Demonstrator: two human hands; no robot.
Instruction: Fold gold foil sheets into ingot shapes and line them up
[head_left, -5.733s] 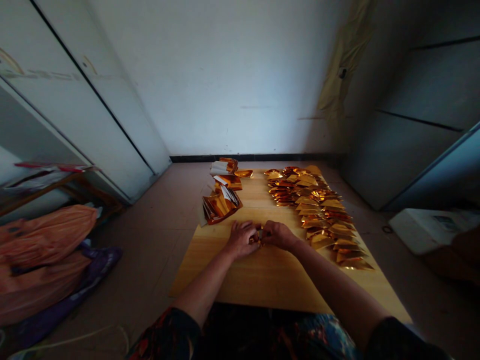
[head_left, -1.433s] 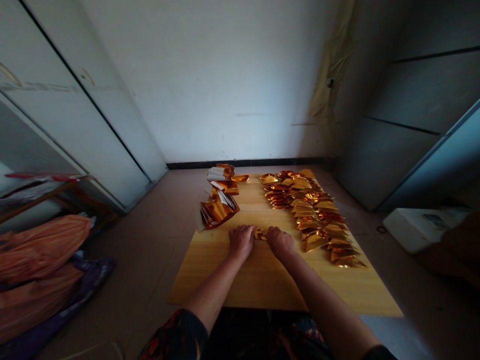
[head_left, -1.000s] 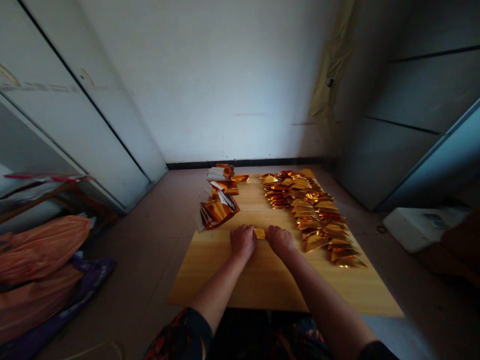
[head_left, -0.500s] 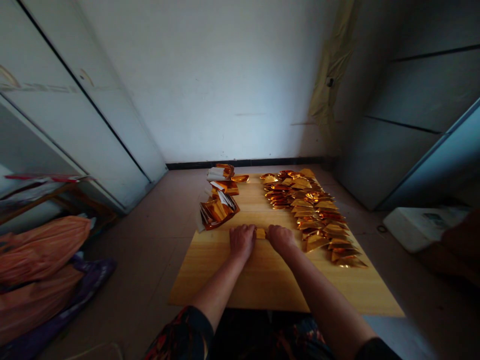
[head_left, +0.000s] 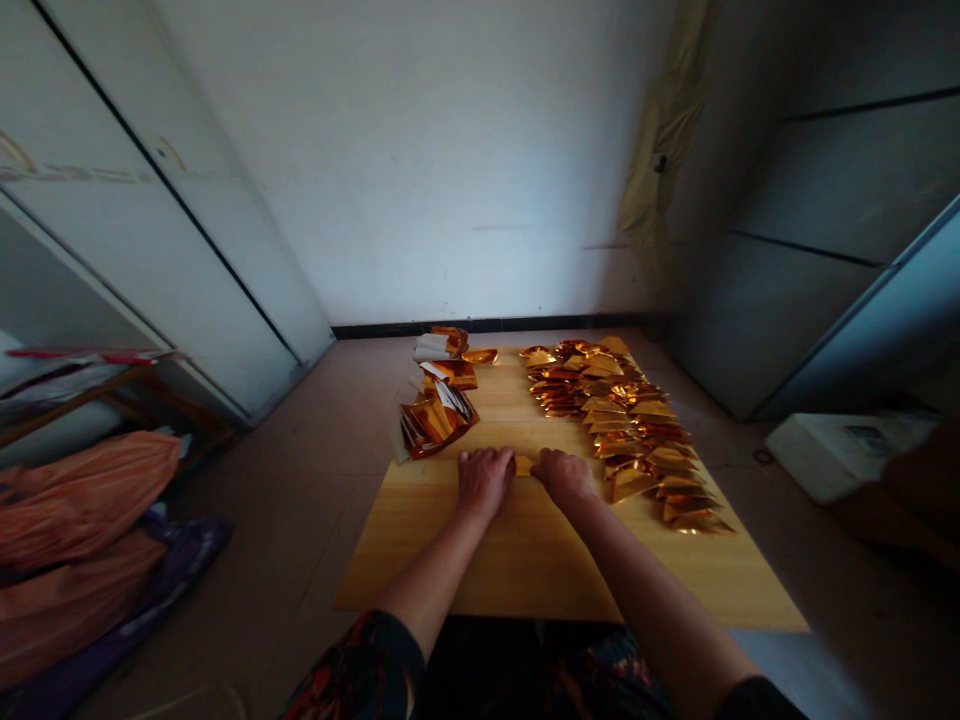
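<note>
A small piece of gold foil paper [head_left: 523, 466] spans the gap between my two hands, just above or on the wooden board [head_left: 540, 570]. My left hand [head_left: 486, 482] is closed on its left end. At its right end, my right hand [head_left: 565, 474] pinches it with bent fingers. Much of the paper is covered by the fingers. To the right lie rows of folded gold foil pieces [head_left: 634, 485]. Stacks of gold foil sheets [head_left: 439, 422] with pale backs lie beyond my left hand.
A white wall [head_left: 450, 180] rises behind the board. Pale cabinets [head_left: 187, 280] stand left, with orange cloth bundles [head_left: 97, 490] on the floor. A white box [head_left: 825, 455] sits on the right, near a grey cabinet [head_left: 810, 250].
Both hands stay almost in place, still holding the foil paper. They have shifted only very slightly, and the piles have not moved.
</note>
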